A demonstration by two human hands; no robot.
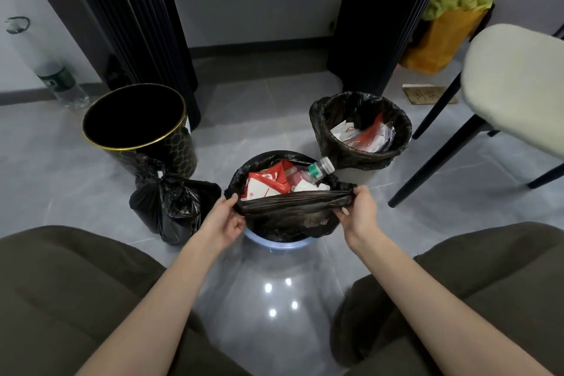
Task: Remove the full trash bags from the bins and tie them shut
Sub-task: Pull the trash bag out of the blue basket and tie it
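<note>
A black trash bag (pixel 290 220) sits in a light blue bin (pixel 276 243) right in front of me, stuffed with red-and-white wrappers and a plastic bottle (pixel 319 168). My left hand (pixel 225 217) pinches the near rim of the bag at its left end. My right hand (pixel 361 207) grips the same rim at its right end, so the rim is stretched tight between them. A tied black bag (pixel 168 204) lies on the floor to the left. A second bin with a black bag (pixel 360 131) full of trash stands at the back right.
A black bin with a gold rim (pixel 137 122) stands without a bag at the back left. A chair (pixel 512 85) with dark legs is on the right. An orange bag (pixel 442 40) leans by the wall. My knees frame the lower view.
</note>
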